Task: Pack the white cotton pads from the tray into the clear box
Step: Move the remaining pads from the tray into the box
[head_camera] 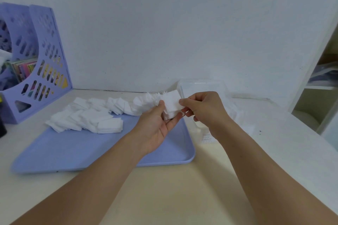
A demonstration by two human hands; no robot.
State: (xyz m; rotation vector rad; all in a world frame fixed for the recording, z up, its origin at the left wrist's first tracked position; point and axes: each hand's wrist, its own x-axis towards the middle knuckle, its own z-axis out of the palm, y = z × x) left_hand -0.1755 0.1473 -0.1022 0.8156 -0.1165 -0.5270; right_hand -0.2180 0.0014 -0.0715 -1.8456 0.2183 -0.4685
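Observation:
A light blue tray point(91, 153) lies on the desk with several white square cotton pads point(86, 118) heaped along its far half. Above the tray's right edge, my left hand point(155, 126) holds a small stack of cotton pads point(171, 105), palm up. My right hand point(204, 109) pinches the right side of the same stack with thumb and fingers. The clear box point(206, 87) stands just right of the tray, behind my right hand, with its lid open against the wall; its inside is partly hidden.
A purple file holder point(36, 64) with books stands at the far left against the wall. A white shelf unit point(318, 86) rises at the right. A small paper label point(207, 138) lies by the box. A dark object point(2, 128) sits at the left edge.

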